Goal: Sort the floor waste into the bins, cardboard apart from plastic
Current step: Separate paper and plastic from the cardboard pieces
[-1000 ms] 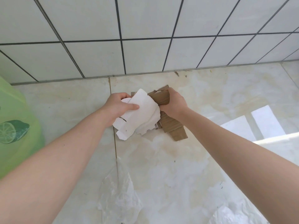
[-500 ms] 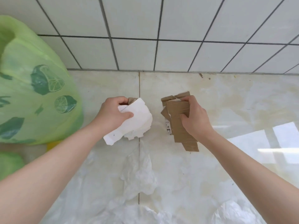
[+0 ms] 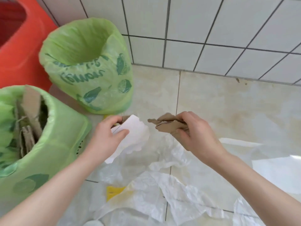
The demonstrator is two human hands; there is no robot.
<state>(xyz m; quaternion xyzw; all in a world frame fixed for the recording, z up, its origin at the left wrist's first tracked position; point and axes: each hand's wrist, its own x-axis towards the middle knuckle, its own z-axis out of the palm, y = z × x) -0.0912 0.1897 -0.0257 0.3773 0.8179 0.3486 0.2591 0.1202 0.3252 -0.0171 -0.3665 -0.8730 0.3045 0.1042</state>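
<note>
My left hand (image 3: 108,138) grips a torn white-faced cardboard piece (image 3: 133,137) with a brown edge showing behind it. My right hand (image 3: 195,132) grips a bunch of brown cardboard scraps (image 3: 164,125). The two hands are held apart above the floor, just right of the bins. The near bin (image 3: 53,144), lined with a green bag, holds several upright cardboard pieces (image 3: 30,110). Behind it stands a second green-lined bin (image 3: 91,82) whose inside looks empty from here. Crumpled clear and white plastic sheets (image 3: 162,190) lie on the floor below my hands.
A red container (image 3: 17,46) stands at the far left against the white tiled wall (image 3: 211,30). A yellow scrap (image 3: 114,192) lies under the plastic. More plastic film (image 3: 268,160) spreads to the right over the pale floor tiles.
The view has swung left and down, bringing both green bins and the red container into sight. My hands have moved further apart and toward the bins, each still holding its cardboard.
</note>
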